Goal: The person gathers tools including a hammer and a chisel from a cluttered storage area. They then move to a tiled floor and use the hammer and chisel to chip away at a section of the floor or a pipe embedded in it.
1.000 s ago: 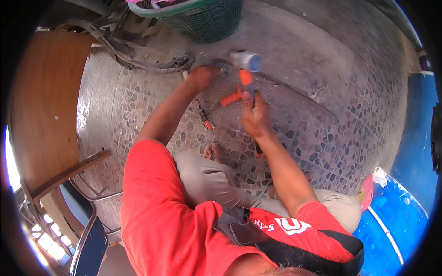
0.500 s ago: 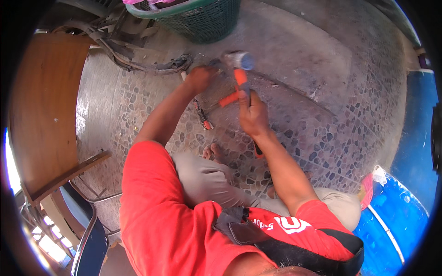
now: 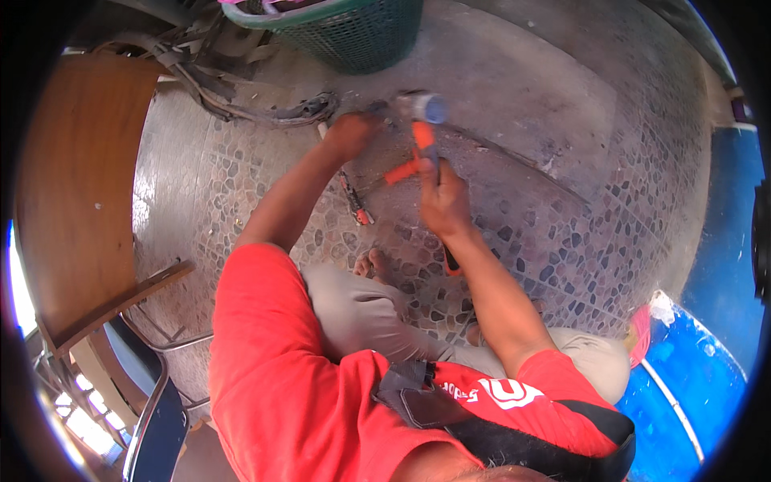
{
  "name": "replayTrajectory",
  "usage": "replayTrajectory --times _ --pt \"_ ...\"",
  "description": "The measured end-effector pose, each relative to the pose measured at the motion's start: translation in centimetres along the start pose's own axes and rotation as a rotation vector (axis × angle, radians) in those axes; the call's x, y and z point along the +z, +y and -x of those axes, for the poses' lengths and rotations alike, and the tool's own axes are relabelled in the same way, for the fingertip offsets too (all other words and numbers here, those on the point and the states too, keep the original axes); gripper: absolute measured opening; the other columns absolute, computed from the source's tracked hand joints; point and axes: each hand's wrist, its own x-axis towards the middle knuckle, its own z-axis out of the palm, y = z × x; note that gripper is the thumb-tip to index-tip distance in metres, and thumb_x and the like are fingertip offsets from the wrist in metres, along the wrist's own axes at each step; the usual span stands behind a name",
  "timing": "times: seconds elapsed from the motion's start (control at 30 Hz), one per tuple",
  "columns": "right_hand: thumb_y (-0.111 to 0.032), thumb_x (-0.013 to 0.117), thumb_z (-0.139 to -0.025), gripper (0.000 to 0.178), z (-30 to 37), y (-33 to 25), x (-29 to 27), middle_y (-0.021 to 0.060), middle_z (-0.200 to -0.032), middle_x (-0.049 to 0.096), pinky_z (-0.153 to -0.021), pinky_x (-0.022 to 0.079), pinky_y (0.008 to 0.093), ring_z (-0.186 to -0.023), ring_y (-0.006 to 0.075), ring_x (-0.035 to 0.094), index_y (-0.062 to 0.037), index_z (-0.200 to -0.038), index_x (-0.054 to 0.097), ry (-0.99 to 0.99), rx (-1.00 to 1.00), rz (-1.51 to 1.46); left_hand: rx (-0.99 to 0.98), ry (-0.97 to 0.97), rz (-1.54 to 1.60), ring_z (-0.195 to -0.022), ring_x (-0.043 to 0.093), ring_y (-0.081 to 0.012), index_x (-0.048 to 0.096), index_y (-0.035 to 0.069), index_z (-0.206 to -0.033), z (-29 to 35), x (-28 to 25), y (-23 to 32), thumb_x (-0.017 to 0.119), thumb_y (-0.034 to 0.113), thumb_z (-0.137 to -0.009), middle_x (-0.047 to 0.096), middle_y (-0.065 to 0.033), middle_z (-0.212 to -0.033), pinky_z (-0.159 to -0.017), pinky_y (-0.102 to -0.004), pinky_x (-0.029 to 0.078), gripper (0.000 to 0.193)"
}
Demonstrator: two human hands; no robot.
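My right hand (image 3: 446,201) is wrapped round the orange and dark grey handle of a hammer (image 3: 423,135). The hammer's pale metal head is smeared by motion, with a bluish round face on its right. Left of it, my left hand (image 3: 353,135) is closed close to the floor, fingers toward the hammer head. A small dark piece (image 3: 376,106) shows at its fingertips, too blurred to name. Between my hands lies a tool with an orange handle (image 3: 401,172) and a thin shaft. Nearer my bare foot lies a slim tool with red and black parts (image 3: 356,202).
A green plastic basket (image 3: 353,40) stands ahead, beside dark bent tubing (image 3: 273,112) on the stone-patterned floor (image 3: 562,241). A wooden panel (image 3: 88,177) and a metal-framed chair (image 3: 157,410) stand at the left. Blue containers (image 3: 683,394) are at the right.
The hammer and my right hand have shifted very slightly right and down in the picture. My left hand stays in nearly the same place, still closed.
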Motion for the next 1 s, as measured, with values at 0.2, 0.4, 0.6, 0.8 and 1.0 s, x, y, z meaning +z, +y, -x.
replayTrajectory --times 0.2,0.4,0.6,0.8,1.0 --pt "-0.048 0.045 -0.103 0.051 0.5 1.1 0.3 0.0231 -0.080 0.063 -0.066 0.050 0.0447 -0.070 0.0408 0.063 0.0013 -0.103 0.057 0.081 -0.161 -0.212 0.030 0.016 0.006 -0.095 0.066 -0.0368 0.067 0.007 -0.108 -0.6 -0.2 0.5 0.054 0.026 -0.095 0.068 -0.0167 -0.102 -0.084 -0.0474 0.053 0.027" --pt "-0.044 0.047 -0.103 0.045 -0.5 2.6 1.4 0.0295 -0.083 0.064 -0.067 0.049 0.0523 -0.083 0.0514 0.063 0.0000 -0.100 0.059 -0.171 0.135 0.084 0.033 0.046 0.034 -0.096 0.066 -0.0360 0.067 0.008 -0.109 0.0 0.4 -0.1 0.054 0.026 -0.095 0.068 -0.0148 -0.106 -0.084 -0.0462 0.053 0.026" --pt "-0.046 0.044 -0.104 0.048 0.3 -1.2 -0.6 0.0259 -0.077 0.064 -0.063 0.048 0.0510 -0.081 0.0509 0.063 -0.0005 -0.094 0.057 0.123 -0.163 -0.264 0.017 0.060 0.009 -0.092 0.066 -0.0367 0.067 0.007 -0.103 -0.5 -0.1 0.6 0.060 0.021 -0.091 0.068 -0.0137 -0.102 -0.080 -0.0456 0.054 0.020" --pt "-0.040 0.050 -0.102 0.042 -0.6 4.0 2.2 0.0280 -0.088 0.067 -0.069 0.050 0.0533 -0.085 0.0520 0.063 0.0001 -0.100 0.062 -0.066 0.099 0.096 0.046 -0.042 -0.075 -0.098 0.066 -0.0340 0.067 0.008 -0.109 -0.8 -0.2 0.0 0.054 0.024 -0.094 0.068 -0.0130 -0.108 -0.085 -0.0441 0.054 0.026" --pt "-0.049 0.045 -0.104 0.053 0.2 0.5 0.9 0.0231 -0.085 0.067 -0.071 0.049 0.0462 -0.079 0.0429 0.067 0.0012 -0.098 0.061 0.081 0.023 -0.163 0.004 0.015 0.023 -0.099 0.066 -0.0331 0.068 0.008 -0.109 -0.3 0.0 0.6 0.056 0.025 -0.093 0.068 -0.0126 -0.108 -0.085 -0.0435 0.054 0.026"
